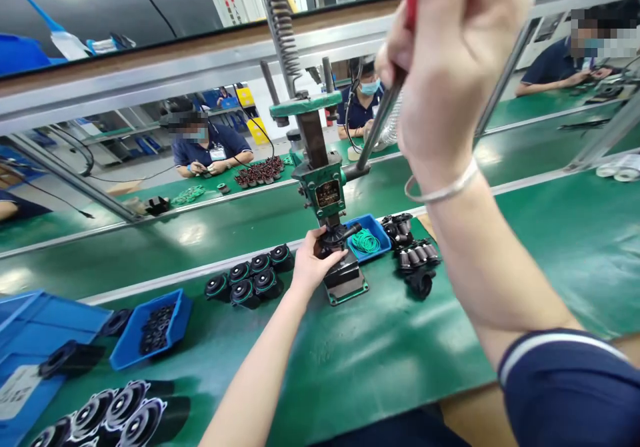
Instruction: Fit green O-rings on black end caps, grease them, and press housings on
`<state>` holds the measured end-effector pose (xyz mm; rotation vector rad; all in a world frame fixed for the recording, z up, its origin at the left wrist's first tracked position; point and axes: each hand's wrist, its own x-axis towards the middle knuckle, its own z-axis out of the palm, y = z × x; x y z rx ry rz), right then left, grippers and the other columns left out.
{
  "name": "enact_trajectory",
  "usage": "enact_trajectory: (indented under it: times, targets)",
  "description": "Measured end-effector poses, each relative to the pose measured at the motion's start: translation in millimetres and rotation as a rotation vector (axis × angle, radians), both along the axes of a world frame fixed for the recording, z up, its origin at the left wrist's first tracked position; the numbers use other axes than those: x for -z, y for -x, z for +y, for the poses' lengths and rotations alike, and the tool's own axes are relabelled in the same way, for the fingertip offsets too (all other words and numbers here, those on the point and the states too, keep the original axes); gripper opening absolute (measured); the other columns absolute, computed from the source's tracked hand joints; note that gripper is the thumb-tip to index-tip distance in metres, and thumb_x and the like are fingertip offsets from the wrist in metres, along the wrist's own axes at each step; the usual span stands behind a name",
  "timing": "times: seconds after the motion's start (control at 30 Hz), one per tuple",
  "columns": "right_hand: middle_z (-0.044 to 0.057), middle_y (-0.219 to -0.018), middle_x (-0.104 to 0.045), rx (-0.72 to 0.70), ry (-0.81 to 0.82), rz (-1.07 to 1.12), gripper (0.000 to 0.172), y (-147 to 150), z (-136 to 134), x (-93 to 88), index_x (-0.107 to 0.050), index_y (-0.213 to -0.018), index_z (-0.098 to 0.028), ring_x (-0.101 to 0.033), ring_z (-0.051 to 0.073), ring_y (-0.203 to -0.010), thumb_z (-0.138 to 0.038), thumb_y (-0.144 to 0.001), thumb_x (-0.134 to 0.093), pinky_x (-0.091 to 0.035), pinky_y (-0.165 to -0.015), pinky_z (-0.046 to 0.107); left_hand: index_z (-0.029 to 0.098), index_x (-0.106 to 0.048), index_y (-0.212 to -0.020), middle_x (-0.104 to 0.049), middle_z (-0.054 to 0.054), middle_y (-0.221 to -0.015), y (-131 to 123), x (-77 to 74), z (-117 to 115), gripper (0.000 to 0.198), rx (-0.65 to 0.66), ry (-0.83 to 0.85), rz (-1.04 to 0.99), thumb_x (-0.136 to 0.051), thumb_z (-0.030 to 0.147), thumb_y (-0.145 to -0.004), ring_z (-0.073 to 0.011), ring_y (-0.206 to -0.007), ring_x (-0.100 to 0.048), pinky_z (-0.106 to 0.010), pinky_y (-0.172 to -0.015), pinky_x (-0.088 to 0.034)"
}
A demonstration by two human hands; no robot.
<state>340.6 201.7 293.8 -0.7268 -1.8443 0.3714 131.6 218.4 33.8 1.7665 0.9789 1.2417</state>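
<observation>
My right hand (447, 67), raised close to the camera, is closed around the red-handled lever (383, 117) of a green arbor press (327, 190). Down at the press base, my left hand (315, 264) has its thumb and fingers closed around a black round plastic part with a side spout (336, 235). That part sits directly beneath the press ram, and my fingers partly cover it. Just right of it stands a small blue bin (369, 237) holding green rings (365, 240).
Black cylindrical housings (243, 292) stand in a group left of the press, with more (125, 404) nearer me. A blue tray (150, 327) holds small black parts. Black spouted parts (419, 254) lie to the right. Co-workers (210, 144) sit across the bench beyond a metal frame.
</observation>
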Motion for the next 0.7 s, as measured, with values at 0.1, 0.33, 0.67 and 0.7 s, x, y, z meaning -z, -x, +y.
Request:
enact_trajectory:
  times: [0.1,0.33,0.67,0.7]
  targets:
    - [0.000,-0.086,-0.054,0.055,-0.106,-0.060,0.093,-8.9,-8.9,8.9,-0.050,-0.126,-0.013,-0.072,0.013,-0.098,-0.066,-0.086,0.015,-0.057,-0.070,0.026,0.020,-0.053,-0.118,-0.072,-0.006,-0.105,0.7,1.8,-0.6,0.064,0.006,0.007,-0.001,-0.085,0.038,-0.065,-0.0198,-0.088,-0.074,-0.038,-0.088,-0.060]
    - [0.007,-0.112,-0.050,0.593,-0.507,0.180,0.061,24.6,-13.8,-3.5,-0.034,-0.130,-0.012,-0.062,0.008,-0.109,-0.049,-0.101,0.005,-0.055,-0.094,0.027,0.020,-0.052,-0.117,-0.070,-0.007,-0.107,-1.1,-1.3,4.0,0.062,0.030,-0.016,0.008,-0.084,0.035,-0.066,-0.0188,-0.090,-0.072,-0.035,-0.086,-0.059]
    - [0.013,-0.138,-0.055,0.358,-0.279,-0.719,0.081,19.8,-141.2,178.6,-0.024,-0.156,-0.023,-0.056,0.035,-0.125,-0.047,-0.087,-0.059,-0.056,-0.098,0.053,0.023,-0.061,-0.116,-0.069,-0.009,-0.115,5.7,5.2,-99.2,0.056,0.081,-0.269,0.024,-0.084,0.035,-0.066,-0.0253,-0.108,-0.067,-0.040,-0.097,-0.056]
    - [0.013,-0.136,-0.057,0.380,-0.231,-0.677,0.084,15.3,-154.5,209.2,-0.020,-0.158,-0.024,-0.060,0.034,-0.119,-0.046,-0.087,-0.059,-0.059,-0.091,0.051,0.024,-0.060,-0.119,-0.068,-0.010,-0.118,1.3,13.4,-112.3,0.057,0.133,-0.325,0.049,-0.083,0.036,-0.068,-0.0262,-0.110,-0.067,-0.040,-0.096,-0.056]
